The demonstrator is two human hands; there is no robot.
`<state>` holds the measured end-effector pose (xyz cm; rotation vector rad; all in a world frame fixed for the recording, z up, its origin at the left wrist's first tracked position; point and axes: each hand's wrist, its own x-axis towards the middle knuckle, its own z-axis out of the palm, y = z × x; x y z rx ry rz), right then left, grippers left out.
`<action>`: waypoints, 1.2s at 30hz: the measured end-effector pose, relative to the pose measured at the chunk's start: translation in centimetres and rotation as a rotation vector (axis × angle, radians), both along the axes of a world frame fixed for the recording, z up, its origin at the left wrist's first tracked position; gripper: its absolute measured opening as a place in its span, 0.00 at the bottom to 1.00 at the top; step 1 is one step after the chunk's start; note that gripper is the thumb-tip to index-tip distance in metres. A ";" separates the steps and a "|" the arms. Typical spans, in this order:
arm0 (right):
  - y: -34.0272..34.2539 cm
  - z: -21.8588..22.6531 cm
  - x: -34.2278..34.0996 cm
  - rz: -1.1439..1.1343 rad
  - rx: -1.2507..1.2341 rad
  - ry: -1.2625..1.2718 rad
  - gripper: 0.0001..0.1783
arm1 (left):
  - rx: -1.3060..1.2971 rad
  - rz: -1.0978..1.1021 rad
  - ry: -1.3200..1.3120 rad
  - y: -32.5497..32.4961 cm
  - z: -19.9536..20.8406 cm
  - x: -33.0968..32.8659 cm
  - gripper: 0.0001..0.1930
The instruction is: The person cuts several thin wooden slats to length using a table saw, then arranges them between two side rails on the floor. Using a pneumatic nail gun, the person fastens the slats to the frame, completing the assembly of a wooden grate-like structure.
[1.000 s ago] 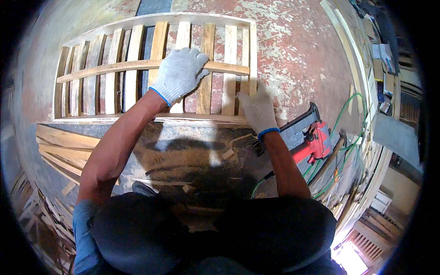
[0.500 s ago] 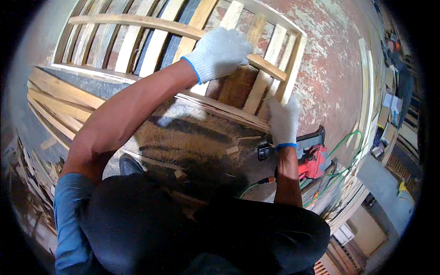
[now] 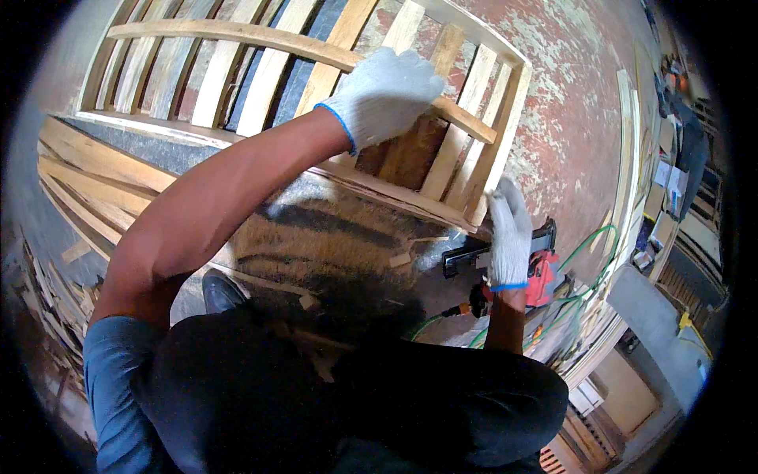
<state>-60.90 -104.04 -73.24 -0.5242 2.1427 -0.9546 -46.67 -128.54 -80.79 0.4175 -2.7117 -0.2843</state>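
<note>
My left hand (image 3: 387, 95), in a white knit glove with a blue cuff, is closed around a long wooden strip (image 3: 245, 33). The strip lies lengthwise across the slats of a rectangular wooden frame (image 3: 379, 191). Its right end comes close to the frame's right side. My right hand (image 3: 511, 237), gloved alike, is off the frame's near right corner, with its fingers stretched out. Below it lies a red and black nail gun (image 3: 542, 276) on the floor, partly hidden by the hand and wrist.
A stack of boards (image 3: 103, 170) lies left of the frame. A green air hose (image 3: 592, 276) loops from the nail gun on the right. Long strips (image 3: 628, 158) lie along the right, beside a cluttered area. My shoe (image 3: 223, 291) is on the sawdust-strewn floor.
My right hand has left the frame's near right corner and moved down toward the nail gun. My left hand keeps its hold on the strip, barely shifted.
</note>
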 end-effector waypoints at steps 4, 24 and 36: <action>11.7 -2.4 -3.0 -0.440 0.063 0.163 0.16 | 0.071 -0.008 -0.060 -0.4 0.1 -0.7 0.03; 28.4 -8.7 -6.8 -0.929 -0.576 -0.597 0.16 | -0.068 -0.004 -0.406 1.2 2.5 -1.8 0.16; 16.9 -3.1 -10.2 -0.358 -0.629 -1.153 0.14 | -0.126 -0.023 -0.423 0.7 1.7 -1.2 0.16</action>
